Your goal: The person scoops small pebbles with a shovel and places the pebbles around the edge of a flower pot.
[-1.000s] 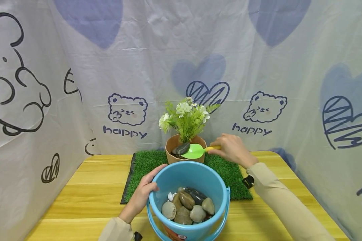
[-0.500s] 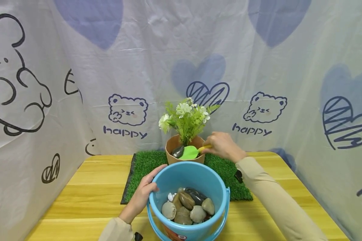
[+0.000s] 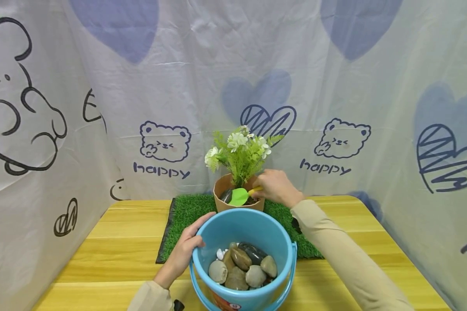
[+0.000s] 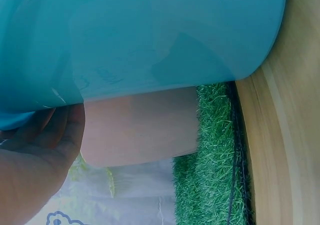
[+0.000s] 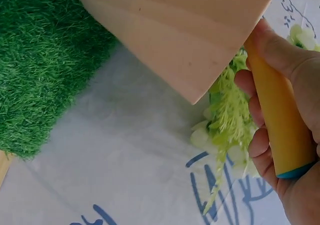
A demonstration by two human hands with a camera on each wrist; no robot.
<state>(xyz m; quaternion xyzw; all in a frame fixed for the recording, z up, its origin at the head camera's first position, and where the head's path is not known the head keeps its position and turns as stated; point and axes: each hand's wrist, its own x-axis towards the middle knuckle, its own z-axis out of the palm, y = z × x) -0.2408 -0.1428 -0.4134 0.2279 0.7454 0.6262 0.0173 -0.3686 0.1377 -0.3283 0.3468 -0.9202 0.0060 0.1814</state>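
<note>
My right hand (image 3: 276,185) grips the yellow handle (image 5: 282,120) of a small trowel. Its light green blade (image 3: 239,197) slants down inside a tan flowerpot (image 3: 219,203). Against the blade's left side, low in the pot, sits a dark stone (image 3: 226,196), partly covered by the blade. White flowers (image 3: 237,141) with green leaves rise from behind it. My left hand (image 3: 183,246) holds the left rim of a blue bucket (image 3: 241,214), thumb over the edge and fingers along the outside. Brown, grey and black stones (image 3: 236,278) lie in the bucket.
Under the pot is a green artificial-grass mat (image 3: 190,216) with a black edge. The yellow wood-grain table (image 3: 128,242) extends to both sides. The bucket's handle (image 3: 292,280) hangs down at the front. A printed white cloth (image 3: 202,95) surrounds the table's back and sides.
My right hand has moved left with the trowel, and the blade now reaches lower into the pot. The dark stone has slid left off the blade. My left hand and the bucket stay put.
</note>
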